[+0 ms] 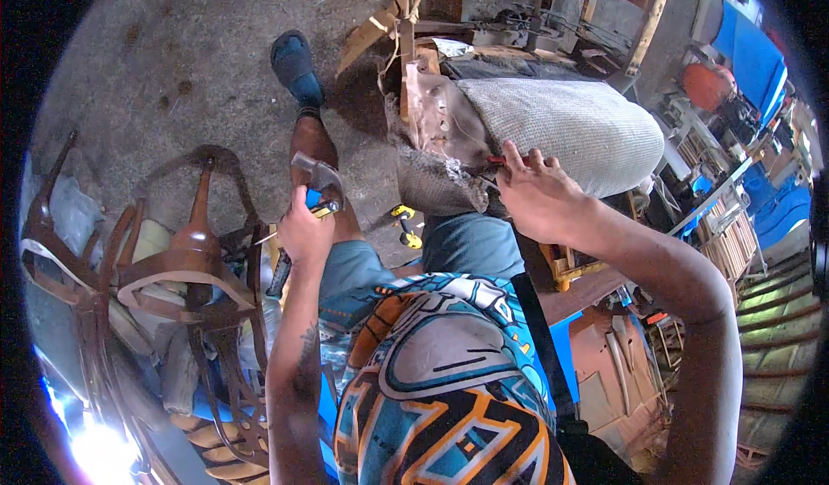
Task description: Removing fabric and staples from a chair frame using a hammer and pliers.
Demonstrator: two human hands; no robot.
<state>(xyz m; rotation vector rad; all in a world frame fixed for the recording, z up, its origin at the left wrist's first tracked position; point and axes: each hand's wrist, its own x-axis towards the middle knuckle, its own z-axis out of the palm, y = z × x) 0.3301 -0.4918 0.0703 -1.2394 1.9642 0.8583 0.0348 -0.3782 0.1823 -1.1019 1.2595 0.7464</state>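
Observation:
My left hand (306,233) is closed around a claw hammer (318,178), its metal head up over my leg and its handle partly blue and black. A padded armrest (566,126) in light grey woven fabric lies to the right, its end opened up to show a pale lining (445,115). Darker, frayed fabric (436,183) hangs below that end. My right hand (542,193) is at the armrest's torn end, closed on a red-handled tool (496,160), mostly hidden by the fingers; its exact kind cannot be made out.
Brown carved wooden chair frames (194,252) crowd the left side. A yellow and black tool (406,226) rests on the floor between my legs. Bare wooden framing (403,19) rises beyond the armrest. Blue sheets (747,57) and wood pieces (725,234) lie at the right.

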